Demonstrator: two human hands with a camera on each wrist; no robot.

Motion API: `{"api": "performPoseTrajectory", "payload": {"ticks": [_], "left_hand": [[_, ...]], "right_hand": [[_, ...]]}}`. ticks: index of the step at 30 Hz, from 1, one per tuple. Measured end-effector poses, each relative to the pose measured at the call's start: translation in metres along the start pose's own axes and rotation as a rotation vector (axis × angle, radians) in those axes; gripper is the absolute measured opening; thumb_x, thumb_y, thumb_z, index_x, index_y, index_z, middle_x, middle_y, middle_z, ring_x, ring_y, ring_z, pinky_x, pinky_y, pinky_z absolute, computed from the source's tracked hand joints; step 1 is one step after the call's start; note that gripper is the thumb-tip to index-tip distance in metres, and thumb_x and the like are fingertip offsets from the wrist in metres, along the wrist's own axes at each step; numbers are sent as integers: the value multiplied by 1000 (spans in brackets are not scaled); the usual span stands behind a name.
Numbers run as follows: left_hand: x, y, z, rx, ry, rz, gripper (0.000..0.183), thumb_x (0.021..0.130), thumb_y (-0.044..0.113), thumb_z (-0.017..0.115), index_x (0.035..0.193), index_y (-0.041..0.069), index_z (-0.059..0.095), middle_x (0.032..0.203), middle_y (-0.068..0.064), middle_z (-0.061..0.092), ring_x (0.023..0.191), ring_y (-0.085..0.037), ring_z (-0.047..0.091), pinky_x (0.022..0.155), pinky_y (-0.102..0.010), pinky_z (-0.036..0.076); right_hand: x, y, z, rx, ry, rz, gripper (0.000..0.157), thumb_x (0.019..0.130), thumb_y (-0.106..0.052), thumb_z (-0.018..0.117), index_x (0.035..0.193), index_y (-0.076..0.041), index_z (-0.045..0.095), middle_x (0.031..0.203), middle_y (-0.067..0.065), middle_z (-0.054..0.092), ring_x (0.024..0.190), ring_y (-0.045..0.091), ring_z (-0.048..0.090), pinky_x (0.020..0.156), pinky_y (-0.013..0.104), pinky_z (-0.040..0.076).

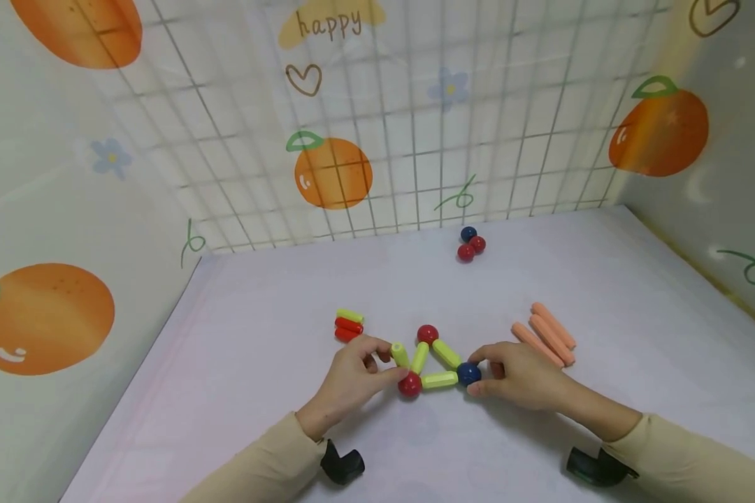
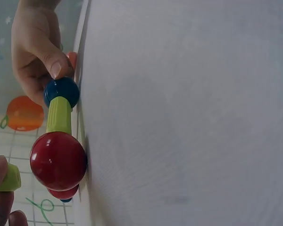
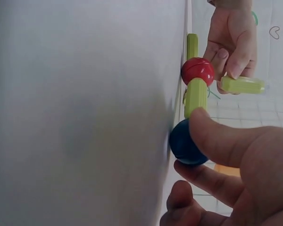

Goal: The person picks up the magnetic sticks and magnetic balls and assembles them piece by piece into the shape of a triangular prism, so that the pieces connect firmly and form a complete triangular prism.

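Take the triangle (image 1: 440, 380) as the middle of the clock in the head view; it sits on the white table (image 1: 258, 349). At 10 o'clock two red pegs (image 1: 349, 325) and a yellow peg (image 1: 350, 316) lie side by side.

At 9 is the left hand (image 1: 357, 370), thumb and fingers pinched on a yellow stick (image 1: 399, 355). Both wrist views show this stick just apart from the near red ball (image 1: 410, 385), the triangle's 8 o'clock corner. The stick looks light and stiff; its flat sides should resist rolling, and a hold round the middle would leave both ends free.

The far red ball (image 1: 428, 334) makes the 12 o'clock corner, and three yellow sticks join the corners. The balls look hard and glossy, so likely slippery; a grip on opposite sides suits them better than one from above. The joints are probably the weak points: lifting by one corner could let the triangle fold or part.

At 4 is the blue ball (image 1: 469, 374), held between the right hand's (image 1: 525, 375) thumb and fingers, a sound place to steady the triangle.

Three loose balls (image 1: 477, 244) lie near 1 o'clock, and three orange sticks (image 1: 549, 332) between 2 and 3, probably rigid and light too.
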State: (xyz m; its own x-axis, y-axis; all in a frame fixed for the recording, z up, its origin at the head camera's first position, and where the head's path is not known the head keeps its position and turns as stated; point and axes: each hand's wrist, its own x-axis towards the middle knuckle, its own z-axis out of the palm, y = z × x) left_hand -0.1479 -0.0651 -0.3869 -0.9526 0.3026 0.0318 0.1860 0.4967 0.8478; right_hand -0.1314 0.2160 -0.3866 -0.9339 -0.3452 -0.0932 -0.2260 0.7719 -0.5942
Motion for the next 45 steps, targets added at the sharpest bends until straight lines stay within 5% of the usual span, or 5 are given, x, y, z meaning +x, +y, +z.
{"api": "performPoseTrajectory", "payload": {"ticks": [23,38,45], "left_hand": [[-2,-5,3,96,-31,62,19,79,24,82,93,16,73,91,-2,63,71,-11,49,62,-20,41],[-7,0,4,225,15,248,17,77,17,83,91,16,72,85,0,64,72,-14,53,65,-19,44],[-8,-2,5,265,5,271,20,78,19,82,94,17,70,83,1,62,73,-11,51,64,-19,44]], "right_hand": [[-1,-2,1,10,-3,24,43,79,-42,79,114,-17,71,66,-5,47,59,8,42,52,20,28],[-2,-4,1,-4,10,11,45,79,-43,79,114,-16,71,66,-5,47,59,8,42,52,21,27],[-2,-4,1,-10,13,6,45,79,-43,79,114,-17,71,65,-6,47,58,7,41,52,20,27]]}}
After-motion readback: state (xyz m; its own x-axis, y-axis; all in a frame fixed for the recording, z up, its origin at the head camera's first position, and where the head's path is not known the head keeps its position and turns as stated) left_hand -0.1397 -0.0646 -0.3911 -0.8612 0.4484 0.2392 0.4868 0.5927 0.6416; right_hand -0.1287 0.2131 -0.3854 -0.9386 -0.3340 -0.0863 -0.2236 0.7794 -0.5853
